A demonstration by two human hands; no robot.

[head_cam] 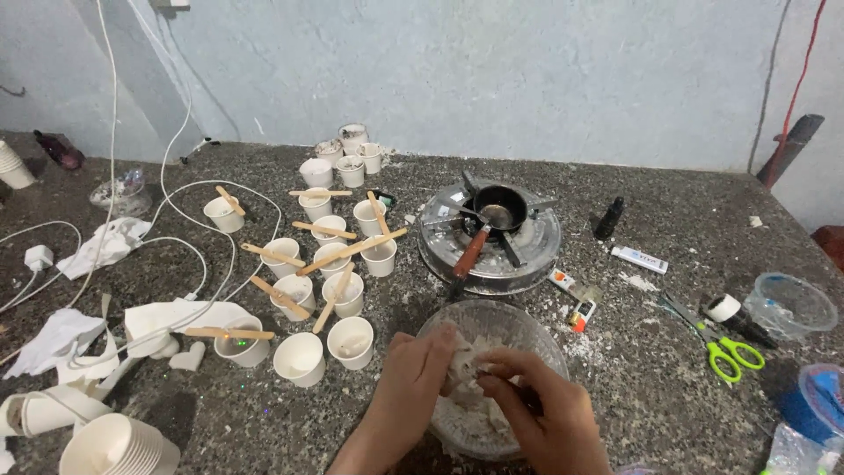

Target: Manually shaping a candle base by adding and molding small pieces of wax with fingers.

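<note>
We see a clear glass bowl (492,330) of white flaky chunks (470,400) at the near edge of the speckled stone surface (651,361), and both hands are inside it: the left hand (413,378) curls its grip partly closed around a white lump (463,362), while the right hand (536,409) pinches the same lump with bent fingers (510,362). Just beyond the bowl stands a small burner (489,237) with a dark pan (498,211); paper cups (330,264) crossed by wooden sticks (352,251) cluster to the left, and green-handled scissors (725,347) lie to the right.
</note>
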